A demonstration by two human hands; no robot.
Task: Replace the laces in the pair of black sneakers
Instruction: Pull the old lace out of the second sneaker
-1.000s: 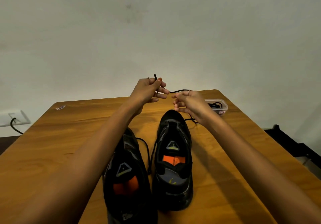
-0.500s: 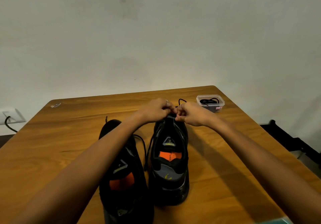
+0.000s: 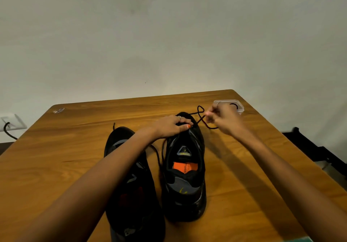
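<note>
Two black sneakers stand side by side on the wooden table (image 3: 56,157), heels toward me. The right sneaker (image 3: 185,168) shows an orange insole; the left sneaker (image 3: 131,181) is partly under my left forearm. My left hand (image 3: 171,126) rests on the toe end of the right sneaker, fingers curled over its front. My right hand (image 3: 223,118) pinches a black lace (image 3: 201,116) that loops up from the toe of that shoe and trails to the right. Another lace end lies between the two shoes.
A small clear plastic box (image 3: 229,103) with a black lace inside sits at the table's far right corner, behind my right hand. A wall socket with a black cable (image 3: 8,129) is at the left. A dark object stands beyond the right table edge.
Both hands came down from above the table to the toe of the right sneaker. My right hand has since drawn the lace out to the right, away from my left hand.
</note>
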